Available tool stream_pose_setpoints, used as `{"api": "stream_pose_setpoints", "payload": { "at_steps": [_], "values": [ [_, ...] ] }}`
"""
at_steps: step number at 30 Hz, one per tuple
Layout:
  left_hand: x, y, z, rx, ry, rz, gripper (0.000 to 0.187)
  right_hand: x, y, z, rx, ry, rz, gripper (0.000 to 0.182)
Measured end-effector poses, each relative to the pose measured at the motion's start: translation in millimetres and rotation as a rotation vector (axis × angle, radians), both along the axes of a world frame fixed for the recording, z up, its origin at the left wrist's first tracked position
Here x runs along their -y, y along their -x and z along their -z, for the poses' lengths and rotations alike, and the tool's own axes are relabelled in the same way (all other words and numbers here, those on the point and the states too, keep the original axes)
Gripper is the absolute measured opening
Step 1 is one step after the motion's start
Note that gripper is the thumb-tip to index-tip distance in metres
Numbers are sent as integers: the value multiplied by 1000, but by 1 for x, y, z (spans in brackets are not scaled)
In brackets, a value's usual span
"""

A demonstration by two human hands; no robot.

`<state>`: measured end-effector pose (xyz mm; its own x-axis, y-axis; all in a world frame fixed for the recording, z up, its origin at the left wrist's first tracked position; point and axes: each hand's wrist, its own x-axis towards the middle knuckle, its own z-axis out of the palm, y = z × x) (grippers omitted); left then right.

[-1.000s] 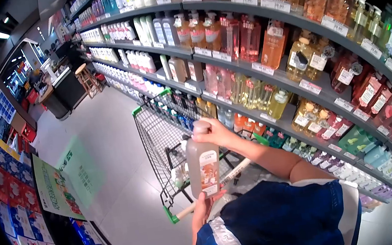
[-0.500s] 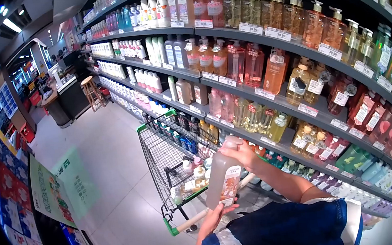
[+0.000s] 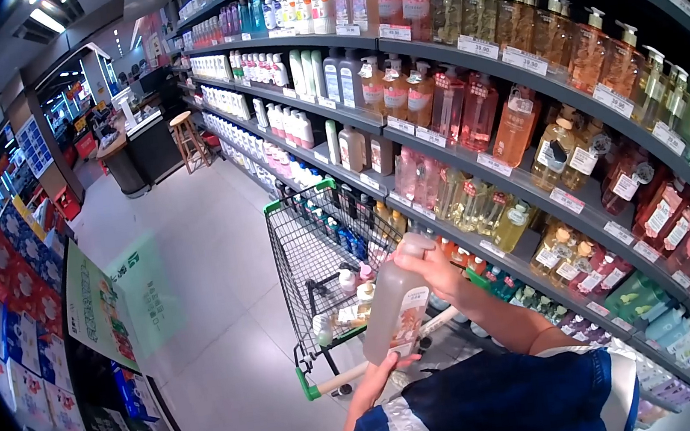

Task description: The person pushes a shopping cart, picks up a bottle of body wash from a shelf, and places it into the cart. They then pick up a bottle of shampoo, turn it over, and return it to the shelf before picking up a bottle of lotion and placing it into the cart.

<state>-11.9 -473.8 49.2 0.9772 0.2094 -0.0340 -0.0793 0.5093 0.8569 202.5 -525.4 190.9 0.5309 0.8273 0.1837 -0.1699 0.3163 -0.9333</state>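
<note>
Store shelves (image 3: pixel 530 181) curve along your right. Your right hand (image 3: pixel 435 271) grips the top of the tilted bottle (image 3: pixel 390 313); your left (image 3: pixel 381 372) cups its base, before the cart (image 3: pixel 301 195). Best bear the weight from below, fingers off the label.

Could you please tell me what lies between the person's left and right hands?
In the head view, a grey labelled bottle lies between them: the right hand holds its top, the left hand its base.
</note>
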Motion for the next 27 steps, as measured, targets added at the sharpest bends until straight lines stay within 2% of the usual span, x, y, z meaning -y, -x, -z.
{"api": "stream_pose_setpoints", "payload": {
  "at_steps": [1,6,8,10,12,15,19,22,27],
  "values": [
    [-1,-1,1,-5,4,2,63,-1,-5,2,0,-13,-42,9],
    [-2,-6,-11,20,-8,6,55,-10,-24,5,-73,117,59,11],
    [0,-10,-10,31,33,3,53,-9,-42,15,-81,174,-71,20],
    [0,-10,-13,15,14,28,53,-9,-49,17,-97,155,-107,24],
    [1,-11,-12,19,25,1,56,-10,-47,14,-192,129,-92,18],
    [-3,-12,-6,23,2,26,59,-12,-62,31,-199,160,-75,26],
    [-5,-15,1,26,57,4,58,-10,-59,19,-222,202,-23,29],
    [-4,-17,-5,-54,30,-24,83,-10,-57,17,-225,211,-19,29],
    [-5,-17,1,-52,54,-11,77,-11,-61,23,-232,222,-27,29]
  ]
}}
